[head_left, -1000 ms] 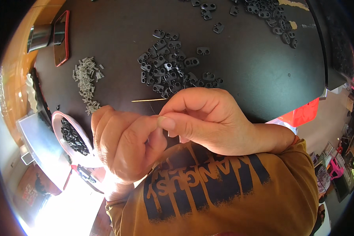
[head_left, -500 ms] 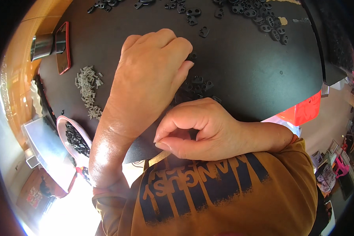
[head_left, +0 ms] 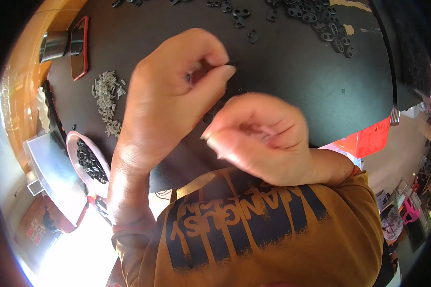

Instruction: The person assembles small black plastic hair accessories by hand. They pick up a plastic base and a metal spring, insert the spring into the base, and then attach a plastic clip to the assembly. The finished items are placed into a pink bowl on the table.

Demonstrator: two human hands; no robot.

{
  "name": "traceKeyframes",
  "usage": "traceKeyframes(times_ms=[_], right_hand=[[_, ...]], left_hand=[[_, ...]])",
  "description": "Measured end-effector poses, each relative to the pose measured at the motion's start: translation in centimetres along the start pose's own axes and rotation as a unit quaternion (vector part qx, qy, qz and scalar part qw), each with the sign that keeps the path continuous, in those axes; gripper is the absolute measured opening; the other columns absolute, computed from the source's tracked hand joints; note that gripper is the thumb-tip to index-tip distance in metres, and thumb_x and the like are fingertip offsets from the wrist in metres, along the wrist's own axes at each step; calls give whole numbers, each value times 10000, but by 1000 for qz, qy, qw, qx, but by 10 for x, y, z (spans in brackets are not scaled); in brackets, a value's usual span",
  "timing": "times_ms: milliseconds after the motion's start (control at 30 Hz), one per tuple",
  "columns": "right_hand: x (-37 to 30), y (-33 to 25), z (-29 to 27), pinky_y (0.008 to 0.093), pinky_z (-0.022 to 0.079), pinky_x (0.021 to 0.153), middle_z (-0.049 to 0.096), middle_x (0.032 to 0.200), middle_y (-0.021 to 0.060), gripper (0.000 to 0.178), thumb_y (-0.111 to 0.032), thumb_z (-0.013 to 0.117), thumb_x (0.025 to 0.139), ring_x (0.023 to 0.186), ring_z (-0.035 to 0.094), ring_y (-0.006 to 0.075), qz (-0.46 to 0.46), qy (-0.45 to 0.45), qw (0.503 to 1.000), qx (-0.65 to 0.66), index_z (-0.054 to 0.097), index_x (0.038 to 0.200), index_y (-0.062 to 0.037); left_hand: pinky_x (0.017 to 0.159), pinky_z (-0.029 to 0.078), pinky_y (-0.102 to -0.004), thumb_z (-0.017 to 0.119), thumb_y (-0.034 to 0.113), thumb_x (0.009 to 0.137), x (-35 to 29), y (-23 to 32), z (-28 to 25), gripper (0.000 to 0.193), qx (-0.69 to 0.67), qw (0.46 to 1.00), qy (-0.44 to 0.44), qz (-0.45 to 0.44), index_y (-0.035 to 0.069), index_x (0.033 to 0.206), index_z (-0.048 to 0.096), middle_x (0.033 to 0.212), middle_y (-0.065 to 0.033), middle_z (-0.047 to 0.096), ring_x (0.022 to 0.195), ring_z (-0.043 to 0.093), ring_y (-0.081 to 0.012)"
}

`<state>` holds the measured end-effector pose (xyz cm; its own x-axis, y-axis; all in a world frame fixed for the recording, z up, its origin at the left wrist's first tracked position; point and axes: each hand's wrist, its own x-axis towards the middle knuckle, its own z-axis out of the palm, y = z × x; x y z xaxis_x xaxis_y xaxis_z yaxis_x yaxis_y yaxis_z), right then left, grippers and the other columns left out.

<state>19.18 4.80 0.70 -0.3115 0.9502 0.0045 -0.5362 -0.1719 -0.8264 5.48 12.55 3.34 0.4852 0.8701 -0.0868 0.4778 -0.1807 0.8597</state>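
Thumb and forefinger of my left hand curl toward each other above the dark tabletop. A small black edge shows at their tips; I cannot tell whether they grasp a piece or whether it lies on the table behind them. My right hand, nearer my body, is curled with thumb and fingertips drawn together; blur hides any content, so its hold cannot be confirmed.

Parts location: metal coil springs lie loose to the left of my left hand. Black two-hole cord-lock pieces form a cluster beyond my right hand, toward the far edge. Other dark pieces show partly in the gap between my hands. A pink-rimmed bowl, left of my left forearm, contains more black parts.

Progress, as judged: work is partway. Loose springs and black pieces are left in quantity; which pieces, if any, are finished cannot be determined from this view.
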Motion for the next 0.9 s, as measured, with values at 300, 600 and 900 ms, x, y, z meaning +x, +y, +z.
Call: traceKeyframes(times_ms=[300,600,900], right_hand=[[9,9,9,198,365,487,563,687,51,148,-131,514,868,551,455,67,-23,89,996,17,554,913,4],[6,14,13,189,382,504,574,719,36,138,-129,531,865,575,468,61,7,83,996,-3,564,912,-3],[6,14,13,191,386,508,590,765,38,148,-142,536,866,588,474,60,7,77,997,-32,560,925,-8]], left_hand=[[526,384,-186,578,18,754,-65,-10,4,224,-411,901,113,-82,2,968,513,797,-100,575,566,463,-99],[562,410,-188,578,-10,748,-73,-12,18,207,-461,872,152,-65,-7,950,529,837,-84,582,606,481,-79],[561,414,-182,594,-17,740,-74,-11,19,215,-468,865,168,-66,-6,945,530,825,-69,583,628,502,-77]])
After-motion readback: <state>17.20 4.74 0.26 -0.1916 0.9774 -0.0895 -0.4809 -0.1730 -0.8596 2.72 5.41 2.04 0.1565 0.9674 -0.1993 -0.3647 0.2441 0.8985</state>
